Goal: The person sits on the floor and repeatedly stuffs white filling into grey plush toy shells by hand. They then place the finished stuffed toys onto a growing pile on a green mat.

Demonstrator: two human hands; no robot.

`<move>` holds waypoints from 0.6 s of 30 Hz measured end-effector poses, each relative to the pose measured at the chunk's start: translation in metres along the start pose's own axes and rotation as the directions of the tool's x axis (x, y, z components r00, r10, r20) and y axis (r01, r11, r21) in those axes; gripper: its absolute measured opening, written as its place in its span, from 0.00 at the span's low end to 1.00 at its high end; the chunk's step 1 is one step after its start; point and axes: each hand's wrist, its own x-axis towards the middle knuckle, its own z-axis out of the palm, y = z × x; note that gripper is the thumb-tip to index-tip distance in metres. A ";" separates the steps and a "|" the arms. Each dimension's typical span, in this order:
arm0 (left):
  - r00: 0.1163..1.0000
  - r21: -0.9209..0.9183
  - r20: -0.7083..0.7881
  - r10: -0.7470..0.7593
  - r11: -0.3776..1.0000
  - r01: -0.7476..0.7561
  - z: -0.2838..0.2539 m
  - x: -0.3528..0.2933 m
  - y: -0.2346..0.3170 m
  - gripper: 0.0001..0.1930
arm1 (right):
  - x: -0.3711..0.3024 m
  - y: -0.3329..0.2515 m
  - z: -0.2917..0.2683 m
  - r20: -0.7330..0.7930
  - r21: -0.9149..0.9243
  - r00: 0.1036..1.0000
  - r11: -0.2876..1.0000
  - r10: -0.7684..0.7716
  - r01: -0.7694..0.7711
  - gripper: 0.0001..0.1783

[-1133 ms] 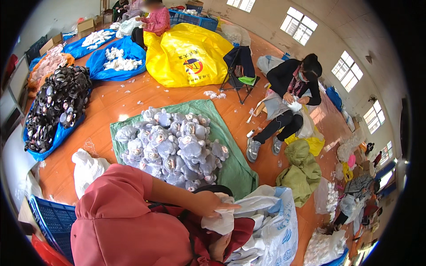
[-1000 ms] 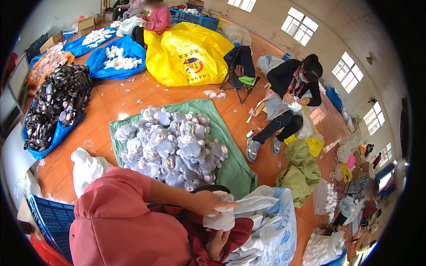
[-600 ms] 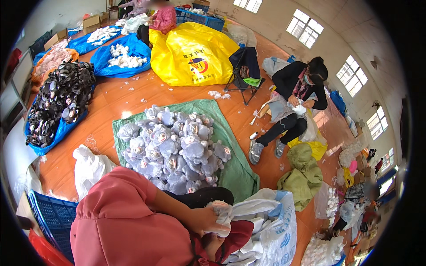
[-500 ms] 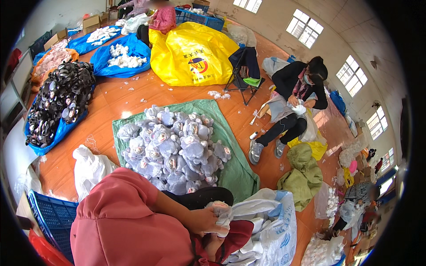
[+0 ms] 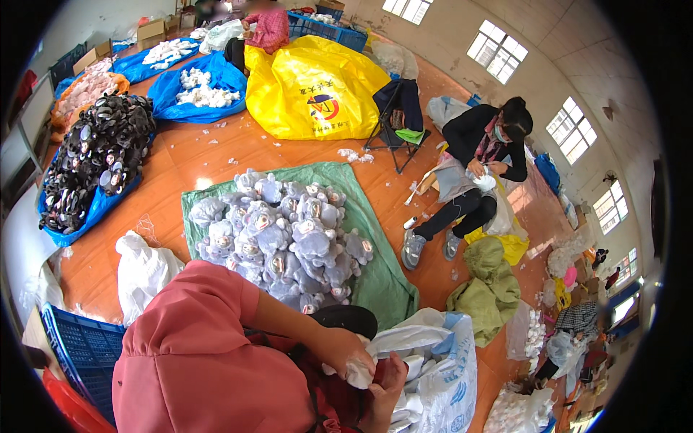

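Orange-brown floor (image 5: 195,155) all over this workroom, so take the white woven sack (image 5: 447,382) at the person's right as the landmark. Up and left of that sack, a pile of grey plush animals (image 5: 281,238) sits on a green sheet (image 5: 382,278). Beyond it, up past an olive cloth bundle (image 5: 487,285), a co-worker in a dark top (image 5: 463,128) is bent over some white piece of their own.

Now the main bit: a small white fabric piece (image 5: 359,374) is just left of the sack's open mouth, over the person's lap. Left hand (image 5: 348,353) is the nearer one, basically on top of it, fingers curled down and gripping it. Right hand (image 5: 390,382) comes up from below, between the piece and the sack, half curled with the thumb side facing the piece. Honestly it's small and the fingers cover a lot, so I can't tell whether the right one is pinching the edge or only right next to it, or which way the long axis runs. More white pieces (image 5: 413,368) lie inside the sack, just past the right hand.
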 end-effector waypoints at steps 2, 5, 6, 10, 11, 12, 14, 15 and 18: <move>0.997 -0.211 0.072 0.032 0.977 -0.017 0.000 0.000 -0.002 0.31 | 0.016 -0.008 0.002 0.251 -0.019 0.961 0.993 0.116 -0.115 0.52; 0.991 -0.358 0.135 0.002 0.933 0.047 -0.007 -0.002 -0.006 0.29 | 0.023 0.002 -0.004 0.399 -0.145 0.864 0.952 0.306 -0.270 0.55; 0.988 -0.380 0.151 -0.021 0.922 0.077 -0.010 -0.003 -0.006 0.29 | 0.024 0.007 -0.008 0.406 -0.201 0.834 0.927 0.373 -0.317 0.56; 0.992 -0.667 0.091 -0.092 0.734 0.129 -0.002 -0.001 -0.033 0.29 | 0.025 0.031 -0.012 0.356 -0.253 0.819 0.890 0.450 -0.379 0.50; 0.994 -0.611 0.043 -0.103 0.784 0.107 -0.003 -0.001 -0.036 0.28 | 0.028 0.029 -0.008 0.340 -0.293 0.815 0.876 0.469 -0.382 0.48; 0.994 -0.549 -0.006 -0.110 0.831 0.088 -0.006 -0.002 -0.040 0.27 | 0.032 0.026 -0.002 0.322 -0.333 0.812 0.861 0.487 -0.385 0.45; 0.987 -0.389 -0.111 -0.113 0.919 0.062 -0.010 0.000 -0.046 0.25 | 0.039 0.024 0.005 0.271 -0.374 0.818 0.839 0.507 -0.396 0.41; 0.980 -0.289 -0.167 -0.108 0.956 0.056 -0.012 0.004 -0.049 0.24 | 0.041 0.027 0.007 0.237 -0.375 0.828 0.834 0.508 -0.405 0.40; 0.948 -0.113 -0.305 -0.093 0.992 0.061 -0.013 0.008 -0.054 0.23 | 0.050 0.031 0.014 0.146 -0.328 0.838 0.824 0.526 -0.461 0.36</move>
